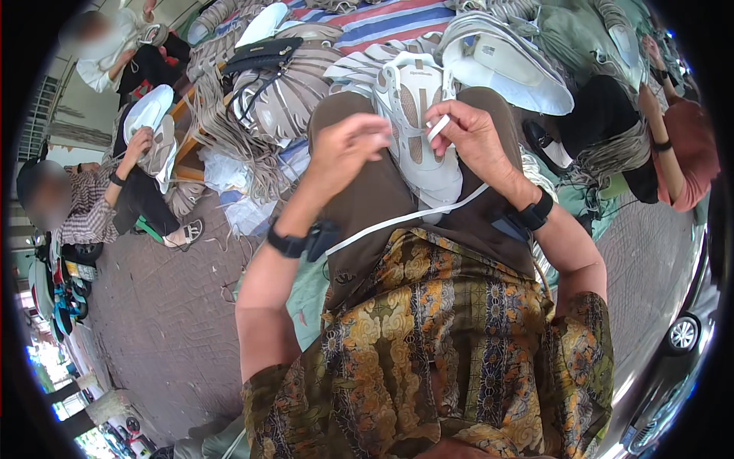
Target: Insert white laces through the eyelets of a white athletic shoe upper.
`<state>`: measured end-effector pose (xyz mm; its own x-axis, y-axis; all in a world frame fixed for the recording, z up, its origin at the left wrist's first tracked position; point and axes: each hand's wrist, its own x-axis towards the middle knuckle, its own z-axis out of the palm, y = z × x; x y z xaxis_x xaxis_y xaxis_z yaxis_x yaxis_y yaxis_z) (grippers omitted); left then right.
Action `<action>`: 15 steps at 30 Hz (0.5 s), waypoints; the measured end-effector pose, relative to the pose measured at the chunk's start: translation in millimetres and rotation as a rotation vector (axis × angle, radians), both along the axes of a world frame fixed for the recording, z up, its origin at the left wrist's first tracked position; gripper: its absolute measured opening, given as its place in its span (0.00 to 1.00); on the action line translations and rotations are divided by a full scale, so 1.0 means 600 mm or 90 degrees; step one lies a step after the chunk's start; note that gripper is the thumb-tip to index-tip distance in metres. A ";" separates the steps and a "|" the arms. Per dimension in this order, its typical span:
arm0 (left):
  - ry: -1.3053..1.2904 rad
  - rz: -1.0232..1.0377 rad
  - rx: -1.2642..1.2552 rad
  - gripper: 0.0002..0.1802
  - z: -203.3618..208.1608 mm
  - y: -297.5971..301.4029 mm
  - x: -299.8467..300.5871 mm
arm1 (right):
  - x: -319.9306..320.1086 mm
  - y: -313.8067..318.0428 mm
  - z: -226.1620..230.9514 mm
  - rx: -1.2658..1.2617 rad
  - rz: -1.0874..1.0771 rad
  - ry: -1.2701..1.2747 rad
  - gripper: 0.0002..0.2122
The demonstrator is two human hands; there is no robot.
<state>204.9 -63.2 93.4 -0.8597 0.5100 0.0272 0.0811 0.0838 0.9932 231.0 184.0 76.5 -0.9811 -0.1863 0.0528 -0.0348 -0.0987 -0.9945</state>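
Observation:
A pale grey shoe upper [428, 174] with beige mesh panels lies lengthwise between my knees. My right hand [478, 145] is over its right side, thumb and fingers pinched on a white shoelace [405, 218]. One end of the lace sticks out from the pinch; a long stretch of it runs across my lap, below the shoe upper, toward my left wrist. Left of the shoe upper, my left hand [344, 157] hovers with its fingers smeared by motion, so whether they hold anything does not show.
Piles of shoe uppers [290, 84] and a white-lined upper [505, 65] lie beyond my knees, near a striped sheet [382, 23]. A dark pouch [261, 53] rests on the left pile. Seated people work at both sides, one holding a white-soled piece [149, 111]. A car [683, 333] stands at right.

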 end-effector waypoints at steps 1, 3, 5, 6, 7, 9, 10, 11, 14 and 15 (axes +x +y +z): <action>-0.019 -0.038 0.010 0.16 0.001 0.028 -0.007 | 0.000 0.001 -0.005 0.023 -0.005 0.000 0.06; -0.058 -0.070 0.050 0.15 -0.015 0.063 -0.017 | 0.000 -0.001 -0.012 0.045 -0.003 -0.004 0.06; -0.102 -0.108 0.089 0.14 -0.023 0.074 -0.022 | 0.006 0.002 -0.014 0.029 -0.024 -0.002 0.05; -0.154 -0.108 0.102 0.13 -0.025 0.075 -0.024 | 0.008 0.000 -0.015 0.028 -0.023 -0.008 0.05; -0.207 -0.111 0.115 0.12 -0.025 0.077 -0.026 | 0.009 -0.001 -0.013 0.062 -0.024 0.003 0.05; -0.209 -0.111 0.107 0.13 -0.028 0.074 -0.033 | 0.010 -0.006 -0.009 0.096 -0.023 0.008 0.05; -0.203 -0.109 0.097 0.15 -0.029 0.070 -0.034 | 0.008 -0.011 -0.007 0.086 -0.035 0.017 0.06; -0.206 -0.106 0.096 0.15 -0.031 0.066 -0.034 | 0.007 -0.014 -0.006 0.077 -0.047 0.026 0.06; -0.192 -0.088 0.118 0.14 -0.040 0.059 -0.028 | 0.008 -0.002 -0.006 0.047 -0.015 -0.009 0.08; -0.195 -0.082 0.109 0.13 -0.047 0.058 -0.026 | 0.012 0.004 -0.004 0.048 -0.015 -0.011 0.08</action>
<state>189.6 -28.2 65.0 -0.7705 0.6246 -0.1271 -0.2225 -0.0768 0.9719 238.1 186.2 73.9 -0.9859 -0.1660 0.0221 -0.0187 -0.0221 -0.9996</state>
